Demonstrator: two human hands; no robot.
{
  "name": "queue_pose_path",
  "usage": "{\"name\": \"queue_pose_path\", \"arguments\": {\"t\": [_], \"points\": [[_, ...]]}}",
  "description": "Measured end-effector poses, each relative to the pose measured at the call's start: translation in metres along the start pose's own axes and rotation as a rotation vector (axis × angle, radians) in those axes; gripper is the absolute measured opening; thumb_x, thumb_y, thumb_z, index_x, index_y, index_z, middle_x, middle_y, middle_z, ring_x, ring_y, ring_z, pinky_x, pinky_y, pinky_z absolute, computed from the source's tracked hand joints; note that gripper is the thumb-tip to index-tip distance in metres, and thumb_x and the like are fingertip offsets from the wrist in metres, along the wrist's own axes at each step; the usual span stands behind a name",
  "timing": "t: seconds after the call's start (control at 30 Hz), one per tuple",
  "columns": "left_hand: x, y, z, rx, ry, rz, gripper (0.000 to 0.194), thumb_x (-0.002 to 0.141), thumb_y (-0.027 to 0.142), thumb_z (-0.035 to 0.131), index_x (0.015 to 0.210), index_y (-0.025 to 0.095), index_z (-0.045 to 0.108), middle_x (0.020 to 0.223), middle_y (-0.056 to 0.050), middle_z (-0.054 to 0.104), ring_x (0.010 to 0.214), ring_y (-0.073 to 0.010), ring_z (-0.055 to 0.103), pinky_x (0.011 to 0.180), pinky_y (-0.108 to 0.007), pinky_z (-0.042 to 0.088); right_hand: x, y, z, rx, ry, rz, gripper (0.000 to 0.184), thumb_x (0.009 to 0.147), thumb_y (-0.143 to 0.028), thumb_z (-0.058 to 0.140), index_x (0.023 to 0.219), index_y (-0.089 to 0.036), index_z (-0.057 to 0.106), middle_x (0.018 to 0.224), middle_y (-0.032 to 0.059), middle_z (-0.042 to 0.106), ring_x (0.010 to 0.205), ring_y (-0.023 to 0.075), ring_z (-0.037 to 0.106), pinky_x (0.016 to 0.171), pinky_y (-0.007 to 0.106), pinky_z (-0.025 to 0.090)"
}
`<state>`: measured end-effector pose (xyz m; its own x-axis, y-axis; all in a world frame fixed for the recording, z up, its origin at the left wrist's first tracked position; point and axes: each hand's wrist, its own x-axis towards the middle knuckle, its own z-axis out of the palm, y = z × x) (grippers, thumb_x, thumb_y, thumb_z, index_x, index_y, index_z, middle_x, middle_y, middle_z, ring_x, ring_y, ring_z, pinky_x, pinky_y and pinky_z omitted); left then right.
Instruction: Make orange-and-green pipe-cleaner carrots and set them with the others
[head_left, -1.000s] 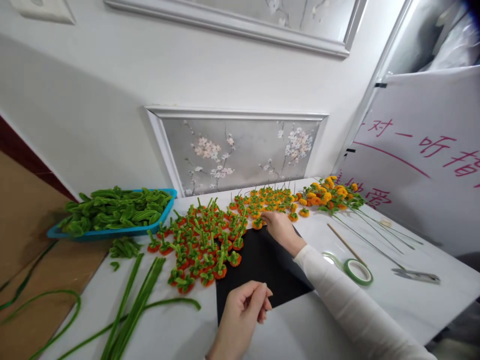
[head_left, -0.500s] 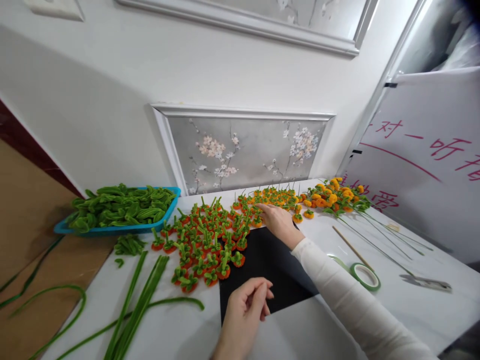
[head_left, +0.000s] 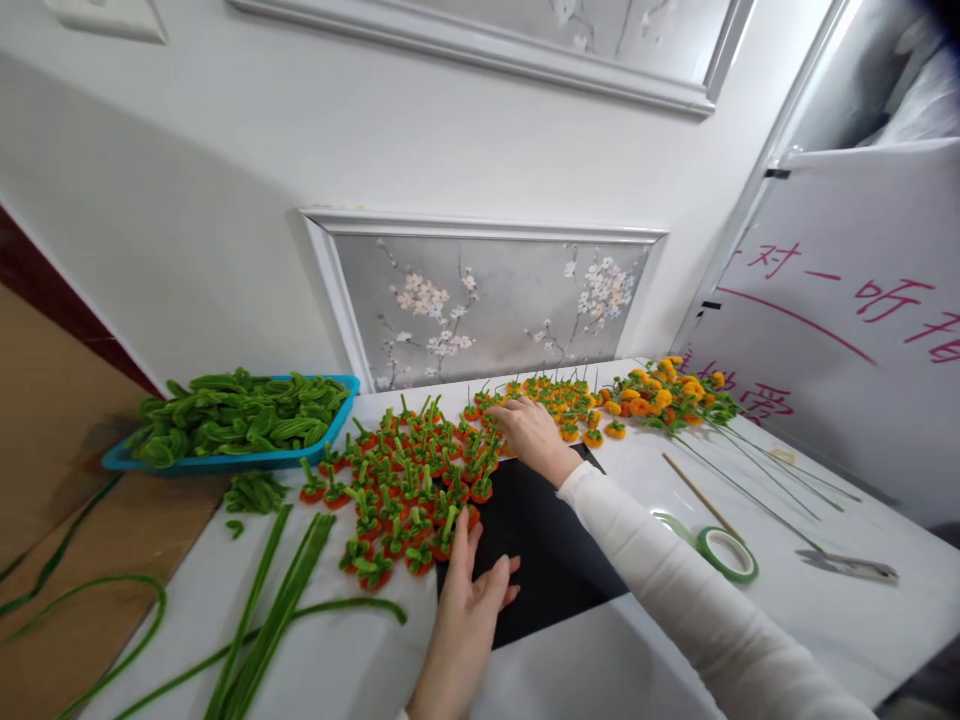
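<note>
My left hand [head_left: 469, 595] is at the near edge of the red-orange fuzzy flowers [head_left: 405, 480], which have green stems pointing up. Its fingers are apart, with the fingertips right by a flower at the group's near right corner. Farther back, my right hand [head_left: 534, 438] reaches over the flowers from the right. Its fingers are bent and held together, the tips down among the blooms; anything pinched there is hidden. Just behind it stand yellow-orange flowers [head_left: 574, 400] with green parts and thin wires. Between the hands lies a black mat [head_left: 555, 555].
A blue tray [head_left: 341, 420] of green fuzzy leaves stands at the left. Green pipe cleaners [head_left: 289, 600] lie in front. To the right are finished-looking yellow flowers [head_left: 667, 390] on stems, a wooden stick [head_left: 697, 490], green tape [head_left: 727, 553] and pliers [head_left: 847, 565].
My right hand has shifted left, from the yellow-orange flowers to the red-orange ones. My left hand has moved forward to the near flowers, and its fingers have spread.
</note>
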<state>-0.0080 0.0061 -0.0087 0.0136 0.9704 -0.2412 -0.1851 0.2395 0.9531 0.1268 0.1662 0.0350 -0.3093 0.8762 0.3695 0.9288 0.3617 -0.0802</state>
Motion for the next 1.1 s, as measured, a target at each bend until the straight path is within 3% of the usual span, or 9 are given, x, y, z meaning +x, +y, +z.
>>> {"name": "queue_pose_path", "arguments": {"t": [0.23, 0.5, 0.73, 1.0, 1.1], "points": [[-0.003, 0.000, 0.002, -0.038, 0.022, 0.005, 0.095, 0.076, 0.039, 0.067, 0.148, 0.030, 0.006, 0.153, -0.016, 0.021, 0.097, -0.0210, 0.065, 0.075, -0.028, 0.053, -0.003, 0.008, 0.006, 0.010, -0.035, -0.028, 0.024, 0.093, -0.024, 0.045, 0.098, -0.027, 0.068, 0.102, 0.0036, 0.069, 0.094, 0.0194, 0.055, 0.076, 0.027, 0.038], [-0.001, -0.004, 0.002, -0.078, 0.060, 0.002, 0.094, 0.079, 0.034, 0.065, 0.147, 0.031, 0.000, 0.152, -0.016, 0.023, 0.091, -0.0176, 0.066, 0.071, -0.025, 0.054, -0.007, 0.013, 0.006, 0.020, -0.024, -0.025, 0.026, 0.092, -0.023, 0.047, 0.104, -0.030, 0.068, 0.104, 0.0030, 0.069, 0.096, 0.0188, 0.055, 0.077, 0.027, 0.037], [-0.002, -0.004, 0.001, -0.072, 0.037, 0.026, 0.088, 0.082, 0.032, 0.062, 0.147, 0.031, 0.004, 0.151, -0.015, 0.025, 0.089, -0.0159, 0.067, 0.070, -0.023, 0.053, -0.005, 0.013, 0.006, 0.039, 0.010, -0.024, 0.026, 0.093, -0.022, 0.046, 0.106, -0.030, 0.067, 0.107, 0.0016, 0.069, 0.099, 0.0185, 0.054, 0.077, 0.028, 0.036], [0.002, -0.005, 0.004, -0.081, 0.065, 0.003, 0.096, 0.073, 0.036, 0.071, 0.147, 0.031, 0.010, 0.149, -0.018, 0.029, 0.083, -0.0161, 0.068, 0.066, -0.023, 0.054, -0.005, 0.012, 0.008, 0.032, 0.013, -0.036, 0.027, 0.093, -0.021, 0.046, 0.109, -0.027, 0.066, 0.104, 0.0043, 0.069, 0.097, 0.0204, 0.053, 0.079, 0.030, 0.035], [0.006, -0.010, 0.003, -0.090, 0.078, 0.010, 0.099, 0.070, 0.037, 0.073, 0.146, 0.031, 0.010, 0.149, -0.018, 0.029, 0.081, -0.0163, 0.068, 0.062, -0.023, 0.054, -0.010, 0.007, 0.003, 0.028, 0.018, -0.057, 0.031, 0.092, -0.016, 0.045, 0.113, -0.029, 0.063, 0.112, 0.0046, 0.065, 0.102, 0.0213, 0.051, 0.082, 0.031, 0.034]]}}
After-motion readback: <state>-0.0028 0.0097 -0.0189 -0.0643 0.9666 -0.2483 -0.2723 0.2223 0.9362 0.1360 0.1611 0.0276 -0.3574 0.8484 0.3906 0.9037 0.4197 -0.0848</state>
